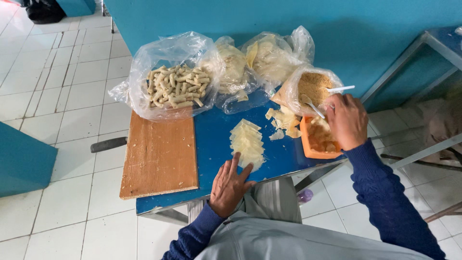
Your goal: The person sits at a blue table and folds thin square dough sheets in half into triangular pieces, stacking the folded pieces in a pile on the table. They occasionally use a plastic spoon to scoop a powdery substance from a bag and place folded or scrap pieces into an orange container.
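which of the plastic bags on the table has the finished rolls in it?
The leftmost bag, at the top of the wooden board: it holds stubby rolled pieces. The two middle bags hold pale flat sheets; the right one holds brown crumbs.

Wooden board (pixel 159 154), bag of rolled sticks (pixel 175 86)

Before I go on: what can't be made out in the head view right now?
- Spoon grip: the right hand covers the handle end.
- Orange tub contents: partly hidden by the right hand, too small to tell.
- Two rear bags: crinkled plastic blurs what is inside.
- Board handle: cut short at the table edge.
- Left hand palm: faces down, unseen.
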The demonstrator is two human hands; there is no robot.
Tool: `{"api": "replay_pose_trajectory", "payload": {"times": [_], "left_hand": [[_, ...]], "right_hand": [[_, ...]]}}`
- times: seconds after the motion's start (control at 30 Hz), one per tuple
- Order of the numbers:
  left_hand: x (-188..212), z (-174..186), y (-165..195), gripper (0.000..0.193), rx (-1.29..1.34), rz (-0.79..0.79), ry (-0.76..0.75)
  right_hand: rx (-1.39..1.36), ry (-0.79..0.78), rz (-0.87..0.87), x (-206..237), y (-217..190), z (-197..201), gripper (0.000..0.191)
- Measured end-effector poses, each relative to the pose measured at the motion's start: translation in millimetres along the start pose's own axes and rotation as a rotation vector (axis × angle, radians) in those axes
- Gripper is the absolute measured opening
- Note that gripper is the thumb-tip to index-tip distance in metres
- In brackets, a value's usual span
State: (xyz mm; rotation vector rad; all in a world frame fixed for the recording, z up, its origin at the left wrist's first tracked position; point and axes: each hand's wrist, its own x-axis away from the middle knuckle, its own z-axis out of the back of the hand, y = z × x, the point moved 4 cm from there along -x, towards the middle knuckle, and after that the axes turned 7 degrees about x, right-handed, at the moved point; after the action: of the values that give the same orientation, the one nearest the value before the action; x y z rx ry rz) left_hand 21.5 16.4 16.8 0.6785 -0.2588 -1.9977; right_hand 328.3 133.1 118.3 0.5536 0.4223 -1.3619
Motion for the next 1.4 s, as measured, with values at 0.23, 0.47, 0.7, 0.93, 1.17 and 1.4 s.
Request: {"api": "replay_pose_trajectory", "payload": {"times": [0.23, 0.47, 0.7, 0.93, 1.17, 1.4], "left_hand": [[7.1, -12.4, 0.9, 0.055, -0.057, -0.027, 0.030], [17.8, -17.2, 0.4, 0.059, -0.128, -0.108, 0.063], [19.3, -7.8, 6.3, 0.060, -0.189, -0.162, 0.105], [21.5, -4.9, 8.2, 0.062, -0.200, -0.175, 0.087], [19.3, -6.0, 5.8, 0.062, -0.198, -0.193, 0.104], [18.1, -6.0, 5.2, 0.059, -0.175, -0.162, 0.057]], "right_hand": [[-0.256, -0.117, -0.064, 0.3, 12.9, -51.6, 0.025], [-0.225, -0.048, -0.057, 6.8, 17.2, -50.7, 0.014], [-0.647, -0.229, -0.285, 10.9, 43.3, -65.6, 0.021], [-0.698, -0.146, -0.291, 17.1, 54.3, -65.1, 0.019], [-0.806, -0.182, -0.331, 15.3, 44.3, -47.1, 0.018], [-1.210, -0.389, -0.240, 42.3, -3.9, -22.8, 0.025]]}}
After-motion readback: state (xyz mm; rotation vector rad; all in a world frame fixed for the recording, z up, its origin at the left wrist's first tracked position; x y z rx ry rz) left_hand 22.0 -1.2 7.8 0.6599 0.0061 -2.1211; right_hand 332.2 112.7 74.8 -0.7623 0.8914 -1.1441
